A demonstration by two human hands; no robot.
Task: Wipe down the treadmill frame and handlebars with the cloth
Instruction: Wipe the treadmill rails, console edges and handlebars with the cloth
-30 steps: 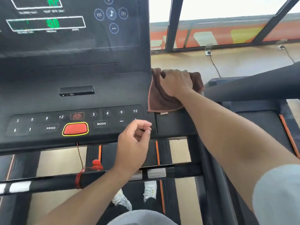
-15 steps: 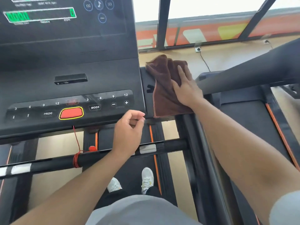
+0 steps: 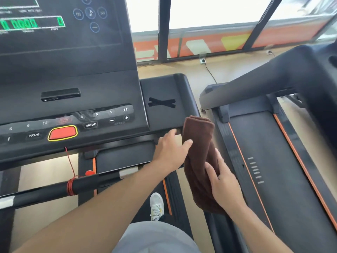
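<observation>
Brown terry, the cloth [image 3: 199, 161] drapes over the treadmill's right side handlebar below the console [image 3: 73, 84], soft, light and floppy; it likely handles best wrapped around the rail. The right hand [image 3: 225, 181] lies on it with fingers spread; the left hand [image 3: 171, 152] touches its edge, fingers straight. A second treadmill [image 3: 273, 161] stands alongside on pale wooden floor [image 3: 182, 67] below windows.
</observation>
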